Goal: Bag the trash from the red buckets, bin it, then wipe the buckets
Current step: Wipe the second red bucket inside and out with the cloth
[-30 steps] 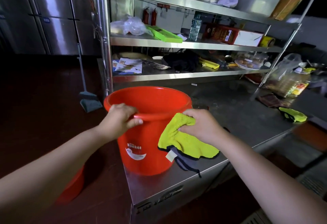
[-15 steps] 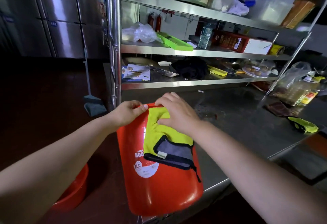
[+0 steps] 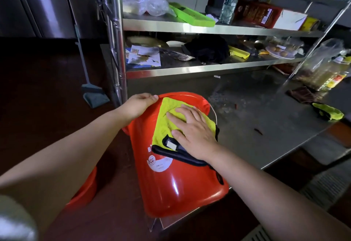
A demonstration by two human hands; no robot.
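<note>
Light, slick bucket (image 3: 176, 181), frame centre: my left hand (image 3: 139, 105) grips its rim; right hand (image 3: 191, 132) presses the soft cloth (image 3: 167, 119) flat.

1. Second red bucket (image 3: 83, 193): mostly hidden behind the left forearm.
2. Yellow cloth (image 3: 167, 124): partly covered by the right hand (image 3: 191, 132).
3. Bucket label (image 3: 158, 161): print too small to read.

A steel counter (image 3: 266, 111) carries a dark brown rag (image 3: 302, 94) and a bagged bottle (image 3: 326, 69). The shelf rack (image 3: 190, 26) holds a green tray (image 3: 191, 15), a water bottle (image 3: 228, 6), a crumpled plastic bag (image 3: 146, 3) and printed papers (image 3: 144, 56). A broom (image 3: 93, 92) stands on the floor beside the rack.
</note>
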